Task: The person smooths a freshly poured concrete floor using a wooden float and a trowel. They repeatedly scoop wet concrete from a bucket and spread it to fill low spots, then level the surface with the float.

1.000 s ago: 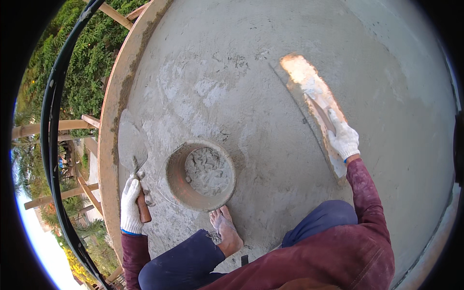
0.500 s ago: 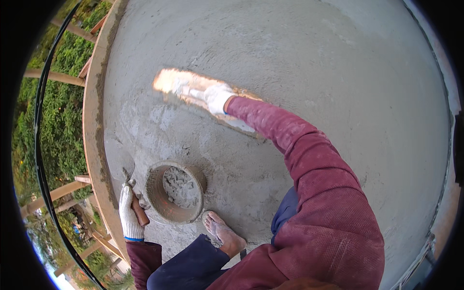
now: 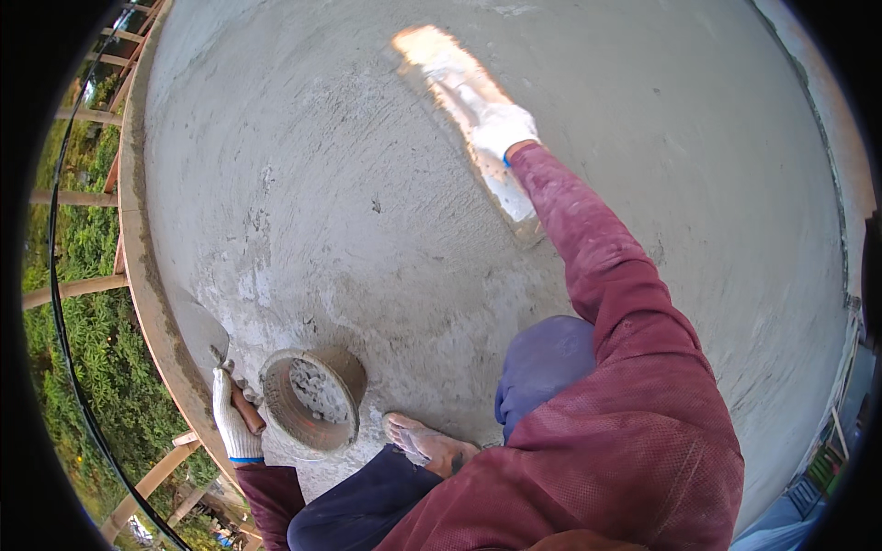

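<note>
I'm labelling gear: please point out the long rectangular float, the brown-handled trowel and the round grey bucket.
Long rectangular float [image 3: 503, 186]: head view, near half of its plate.
Brown-handled trowel [image 3: 246, 410]: head view, its handle.
Round grey bucket [image 3: 349, 373]: head view, outer wall.

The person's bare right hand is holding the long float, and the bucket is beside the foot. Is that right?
Not quite: the right hand isn't bare. The head view shows it in a white glove. It is holding the long float, and the bucket is beside the foot.
</note>
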Available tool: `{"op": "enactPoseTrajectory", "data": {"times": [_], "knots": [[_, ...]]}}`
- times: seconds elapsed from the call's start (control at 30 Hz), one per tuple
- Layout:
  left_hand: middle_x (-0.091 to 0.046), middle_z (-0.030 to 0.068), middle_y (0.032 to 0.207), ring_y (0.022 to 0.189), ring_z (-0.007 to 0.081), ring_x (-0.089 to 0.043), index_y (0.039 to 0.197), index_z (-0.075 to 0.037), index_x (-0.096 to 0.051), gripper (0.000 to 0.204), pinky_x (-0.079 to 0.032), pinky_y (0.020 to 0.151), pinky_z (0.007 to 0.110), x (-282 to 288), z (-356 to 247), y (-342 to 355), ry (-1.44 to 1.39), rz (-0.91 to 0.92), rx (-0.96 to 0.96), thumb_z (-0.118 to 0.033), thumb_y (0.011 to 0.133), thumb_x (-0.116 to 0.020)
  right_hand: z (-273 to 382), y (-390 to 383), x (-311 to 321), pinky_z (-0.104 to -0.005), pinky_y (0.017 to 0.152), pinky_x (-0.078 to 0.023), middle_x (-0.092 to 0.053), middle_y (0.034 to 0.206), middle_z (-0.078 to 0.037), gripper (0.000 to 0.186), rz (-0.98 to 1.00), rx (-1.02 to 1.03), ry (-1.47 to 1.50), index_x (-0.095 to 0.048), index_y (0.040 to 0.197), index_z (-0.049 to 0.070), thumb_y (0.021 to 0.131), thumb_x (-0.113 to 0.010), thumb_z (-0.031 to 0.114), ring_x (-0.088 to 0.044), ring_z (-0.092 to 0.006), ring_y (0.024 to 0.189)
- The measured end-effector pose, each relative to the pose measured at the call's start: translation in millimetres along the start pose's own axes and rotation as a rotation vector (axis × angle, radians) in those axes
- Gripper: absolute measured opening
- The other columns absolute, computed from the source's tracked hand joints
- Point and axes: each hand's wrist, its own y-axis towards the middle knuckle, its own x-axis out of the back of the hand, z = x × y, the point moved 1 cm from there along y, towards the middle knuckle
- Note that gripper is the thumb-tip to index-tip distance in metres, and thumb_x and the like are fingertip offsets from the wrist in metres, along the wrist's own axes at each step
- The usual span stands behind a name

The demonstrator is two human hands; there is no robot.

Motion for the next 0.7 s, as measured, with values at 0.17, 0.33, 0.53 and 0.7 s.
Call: {"op": "enactPoseTrajectory", "data": {"times": [0.17, 0.33, 0.53, 0.7], "knots": [[-0.064, 0.0007, 0.097, 0.070, 0.0098, -0.058, 0.139, -0.012, -0.063, 0.054, -0.051, 0.059, 0.026, 27, -26, -6, 0.073, -0.043, -0.092, -0.048, 0.098, -0.067, -87, -13, 9, -0.0482, 0.096, -0.055, -0.071, 0.122, -0.019, 0.081, -0.094, -0.134, 0.022, -0.029, 0.161, 0.031, 0.087, -0.060, 0.025, -0.069, -0.0387, 0.111], [-0.063, -0.0007, 0.094, 0.067, 0.0091, -0.057, 0.137, -0.014, -0.064, 0.048, -0.050, 0.055, 0.025, 64, -15, -48, 0.062, -0.174, -0.103, -0.044, 0.098, -0.067, -87, -153, -29, -0.0499, 0.095, -0.055, -0.067, 0.129, -0.022, 0.084, -0.040, -0.075, 0.052, -0.023, 0.164, 0.033, 0.088, -0.058, 0.028, -0.069, -0.0407, 0.109], [-0.060, -0.0010, 0.091, 0.075, 0.0140, -0.057, 0.123, -0.016, -0.065, 0.035, -0.050, 0.063, 0.031, 140, 69, -96, 0.062, -0.524, 0.089, -0.037, 0.097, -0.068, -78, -60, 2, -0.0511, 0.091, -0.055, -0.071, 0.120, -0.021, 0.077, 0.016, -0.130, 0.058, -0.027, 0.162, 0.034, 0.092, -0.056, 0.024, -0.070, -0.0395, 0.108], [-0.056, -0.0022, 0.088, 0.080, 0.0150, -0.056, 0.114, -0.015, -0.061, 0.029, -0.050, 0.075, 0.034, 160, 137, -52, -0.193, -0.389, 0.242, -0.033, 0.093, -0.071, -103, 104, 14, -0.0482, 0.103, -0.050, -0.067, 0.136, -0.017, 0.059, -0.242, -0.193, 0.050, -0.027, 0.162, 0.038, 0.105, -0.041, 0.037, -0.065, -0.0320, 0.126]]}}
